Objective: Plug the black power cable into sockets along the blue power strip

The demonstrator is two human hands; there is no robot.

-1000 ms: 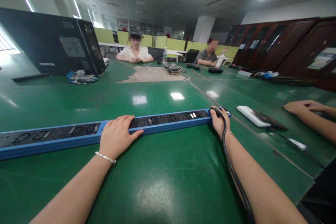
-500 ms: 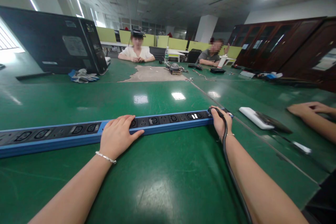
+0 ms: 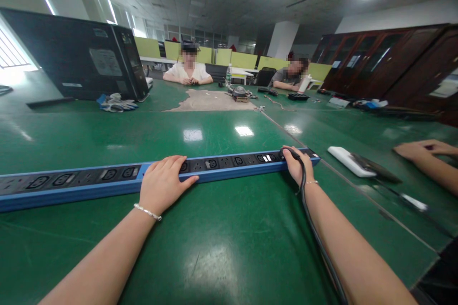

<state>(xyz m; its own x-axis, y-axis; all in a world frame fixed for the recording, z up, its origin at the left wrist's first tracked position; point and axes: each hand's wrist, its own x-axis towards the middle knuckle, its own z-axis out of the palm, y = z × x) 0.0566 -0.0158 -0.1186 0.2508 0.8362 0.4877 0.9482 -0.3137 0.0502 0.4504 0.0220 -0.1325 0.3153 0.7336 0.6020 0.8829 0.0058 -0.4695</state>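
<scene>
A long blue power strip (image 3: 243,169) with black sockets lies across the green table. My left hand (image 3: 162,185) grips it near the middle, fingers over the top and thumb along the front side. Close to the strip's right end, my right hand (image 3: 296,169) is closed around the black plug of a power cord (image 3: 309,214). The plug is at the top of the strip, mostly hidden by my fingers; I cannot tell how deep it sits in a socket. From there the cord runs down along my right forearm.
A black computer case (image 3: 77,59) stands back left, with work gloves (image 3: 116,103) before it. A white power bank-like object (image 3: 350,161) and a dark flat item lie right, near another person's hands (image 3: 424,150). Two people sit across the table, by a water bottle (image 3: 229,74).
My right hand and the plug have shifted slightly left along the strip. My left hand keeps its hold. The view has moved a little, and the far right person's raised hand is down.
</scene>
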